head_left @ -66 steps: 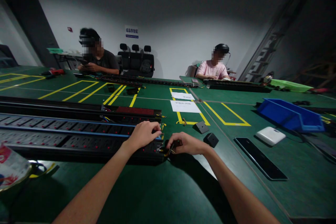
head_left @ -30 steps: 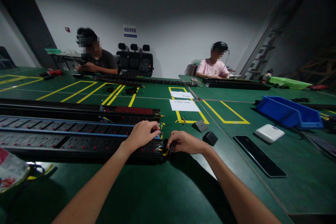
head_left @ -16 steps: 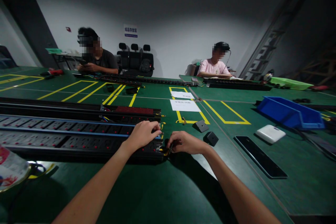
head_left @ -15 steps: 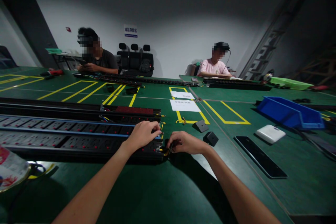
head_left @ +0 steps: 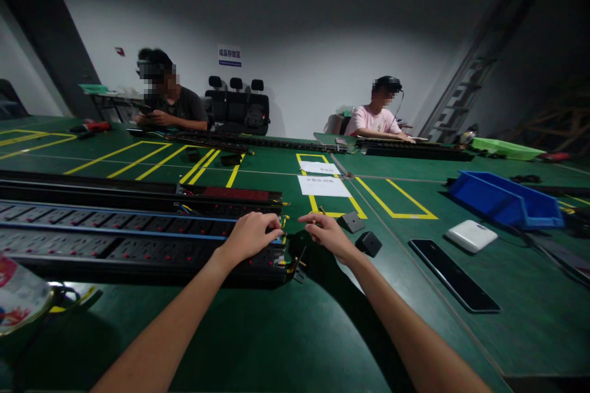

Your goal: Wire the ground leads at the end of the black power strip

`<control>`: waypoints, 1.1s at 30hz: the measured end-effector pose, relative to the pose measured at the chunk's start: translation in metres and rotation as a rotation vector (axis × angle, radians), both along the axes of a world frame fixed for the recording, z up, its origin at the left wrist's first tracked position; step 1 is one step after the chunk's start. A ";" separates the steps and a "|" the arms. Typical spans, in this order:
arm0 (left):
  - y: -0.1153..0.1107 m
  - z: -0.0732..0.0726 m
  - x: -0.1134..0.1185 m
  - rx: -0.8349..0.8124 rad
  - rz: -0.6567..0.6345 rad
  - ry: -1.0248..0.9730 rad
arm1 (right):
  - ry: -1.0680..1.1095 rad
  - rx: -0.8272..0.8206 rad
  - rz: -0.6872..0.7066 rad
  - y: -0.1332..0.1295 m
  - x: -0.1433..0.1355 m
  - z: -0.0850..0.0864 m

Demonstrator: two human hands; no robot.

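Several long black power strips (head_left: 152, 250) lie side by side across the left of the table, with red-dotted sockets facing up. My left hand (head_left: 251, 234) rests over their right end, fingers bent down around a power strip near the blue edge. Short coloured wires (head_left: 289, 265) stick out there. A small dark bracket-like piece (head_left: 298, 276) sits by the wire ends, with a thin dark strand rising beside it. Just right of the wires, my right hand (head_left: 329, 236) hovers with its index finger stretched out and the others loosely curled. Nothing shows in it.
Two black blocks (head_left: 369, 244) stand right of my right hand. Farther right are a phone (head_left: 454, 276), a white box (head_left: 471, 236) and a blue bin (head_left: 502, 199). Paper labels (head_left: 324, 186) lie ahead. A can (head_left: 21, 301) is front left. Two people sit across the table.
My right hand has let go of the wire and dark piece at the strip's end. It has moved up and slightly right, its index finger now extended. My left hand stays put.
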State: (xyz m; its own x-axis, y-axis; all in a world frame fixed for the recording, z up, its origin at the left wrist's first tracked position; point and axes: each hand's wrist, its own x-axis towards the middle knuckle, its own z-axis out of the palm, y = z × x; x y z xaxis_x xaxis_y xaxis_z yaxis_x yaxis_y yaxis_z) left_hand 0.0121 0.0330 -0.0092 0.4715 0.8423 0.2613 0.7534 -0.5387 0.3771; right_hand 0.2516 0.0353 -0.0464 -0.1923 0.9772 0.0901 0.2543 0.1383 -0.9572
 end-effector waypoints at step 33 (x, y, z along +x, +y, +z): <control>0.003 0.000 0.000 -0.033 -0.006 -0.019 | -0.060 -0.020 0.243 -0.008 -0.014 -0.002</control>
State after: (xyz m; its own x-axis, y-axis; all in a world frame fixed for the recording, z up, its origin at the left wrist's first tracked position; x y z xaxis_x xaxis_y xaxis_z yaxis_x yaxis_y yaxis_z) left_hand 0.0116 0.0355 -0.0091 0.4720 0.8476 0.2424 0.7426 -0.5304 0.4088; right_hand 0.2375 0.0276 -0.0482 -0.4261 0.9032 0.0529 0.2722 0.1837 -0.9445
